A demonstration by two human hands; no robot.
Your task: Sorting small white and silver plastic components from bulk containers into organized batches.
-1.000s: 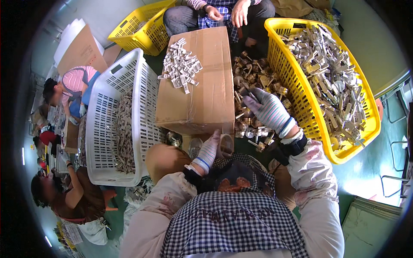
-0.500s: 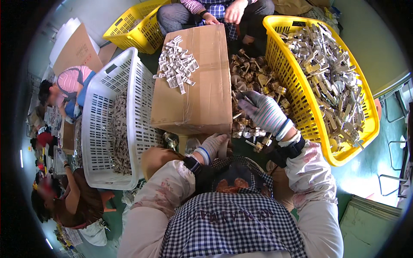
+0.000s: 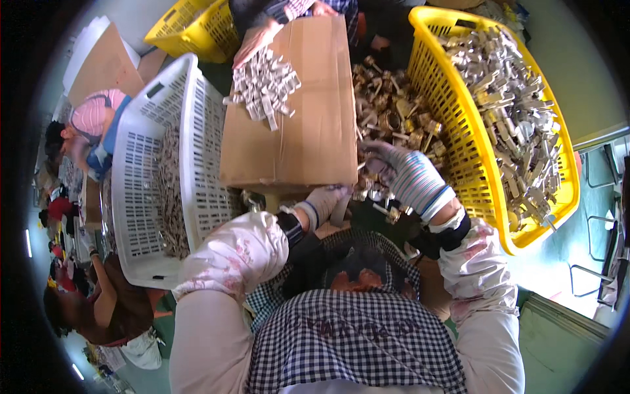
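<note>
My left hand (image 3: 320,205), in a pale work glove, is closed around a flat grey metal piece (image 3: 339,213) by the near edge of the cardboard box (image 3: 315,125). Much of that piece is hidden by the fingers. My right hand (image 3: 419,182), in a striped glove, reaches over a heap of brass-coloured metal fittings with stems (image 3: 394,121). Its thumb and forefinger are apart, close to the fittings; the fingertips are dim. A pile of light grey metal levers (image 3: 266,85) lies on the box, and a co-worker's hand (image 3: 259,43) is at its far edge.
To the right stands a yellow basket (image 3: 469,125) full of metal fittings. A white basket (image 3: 190,151) on the left holds many grey pieces. Another yellow basket (image 3: 190,29) is behind it. Two people work at the far left; one sits across the box.
The co-worker's hand has come down to the lever pile. My right hand has shifted slightly right and down, its fingers opening. My left hand has risen slightly, and the view has shifted.
</note>
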